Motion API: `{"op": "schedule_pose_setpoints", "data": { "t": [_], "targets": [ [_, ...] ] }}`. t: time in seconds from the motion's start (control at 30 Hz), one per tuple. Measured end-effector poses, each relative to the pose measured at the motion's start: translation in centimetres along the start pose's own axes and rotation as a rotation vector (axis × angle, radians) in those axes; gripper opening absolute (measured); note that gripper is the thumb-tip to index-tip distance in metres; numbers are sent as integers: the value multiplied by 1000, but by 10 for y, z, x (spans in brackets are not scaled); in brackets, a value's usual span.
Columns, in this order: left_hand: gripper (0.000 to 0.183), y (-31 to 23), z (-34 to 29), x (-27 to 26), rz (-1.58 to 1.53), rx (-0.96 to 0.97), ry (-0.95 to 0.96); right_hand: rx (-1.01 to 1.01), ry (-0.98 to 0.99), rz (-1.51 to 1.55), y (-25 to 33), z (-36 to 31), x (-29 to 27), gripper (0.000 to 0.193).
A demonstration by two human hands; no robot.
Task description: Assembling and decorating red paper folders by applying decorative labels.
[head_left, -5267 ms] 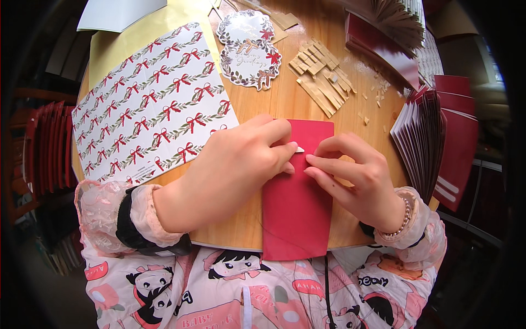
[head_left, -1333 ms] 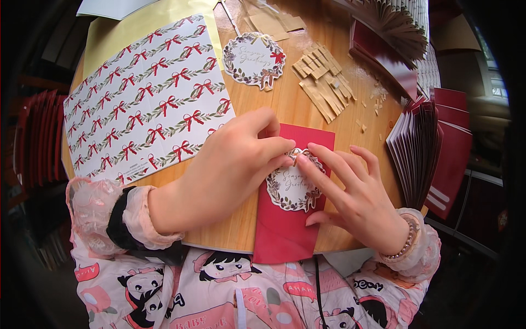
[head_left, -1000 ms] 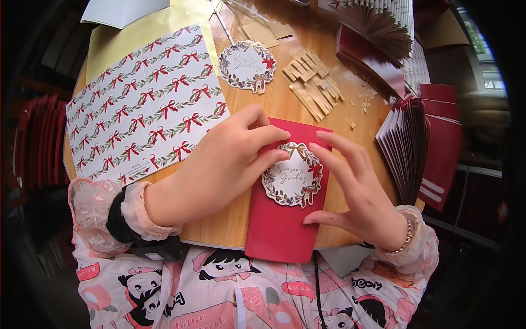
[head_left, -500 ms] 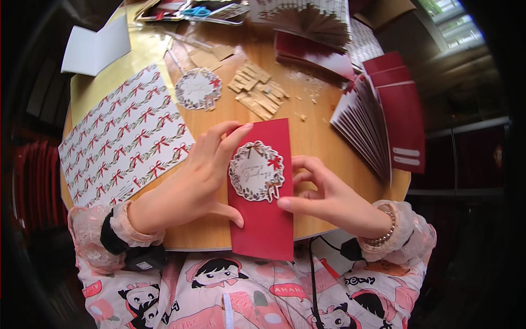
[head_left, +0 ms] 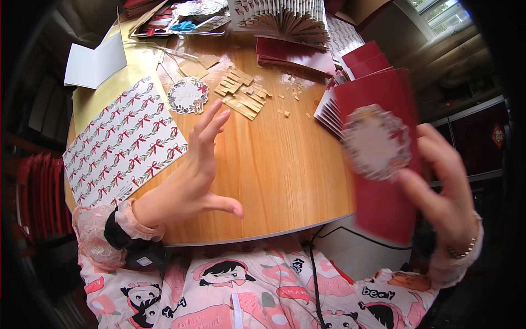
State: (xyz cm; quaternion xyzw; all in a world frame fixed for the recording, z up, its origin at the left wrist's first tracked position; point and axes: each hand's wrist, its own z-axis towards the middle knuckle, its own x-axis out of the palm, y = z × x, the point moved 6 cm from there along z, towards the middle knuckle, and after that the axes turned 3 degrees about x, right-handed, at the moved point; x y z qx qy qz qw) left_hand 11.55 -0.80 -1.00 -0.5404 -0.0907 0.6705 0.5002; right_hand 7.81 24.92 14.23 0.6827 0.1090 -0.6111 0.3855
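Note:
A tall red greeting card [head_left: 378, 205] with a round wreath cut-out [head_left: 377, 143] on its front hangs off the table's right side, smeared by motion. My right hand [head_left: 446, 189] grips it at its right edge, thumb on the front, other fingers behind. Over the table my left hand [head_left: 200, 170] is empty, thumb stretched out and fingers raised. Near its fingertips lies another round wreath cut-out [head_left: 188, 96]. Behind the held card, partly hidden, stands a fanned stack of red cards [head_left: 331, 109].
Left of my left hand lies a sheet patterned with bows [head_left: 129, 145]. A blank folded white card [head_left: 96, 63] stands far left. Tan paper strips [head_left: 241, 93] lie mid-table, blue-handled scissors [head_left: 183, 26] at the back, and more fanned cards [head_left: 282, 22] beside a red stack [head_left: 293, 55].
My right hand has carried the red card from in front of me to the right. My left hand has come off the card and stays near its place, fingers apart.

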Motion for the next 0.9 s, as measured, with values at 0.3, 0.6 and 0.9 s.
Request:
{"op": "schedule_pose_setpoints", "data": {
  "t": [0.3,0.6,0.9],
  "targets": [
    [112,2,7,0,-10,-68,39,181,-33,-361,-85,35,8,13],
    [101,-16,15,-6,97,-9,-2,125,-79,-577,-86,39,38,24],
    [87,9,28,-1,42,-150,-4,88,361,-505,34,41,118,42]
  ]
}}
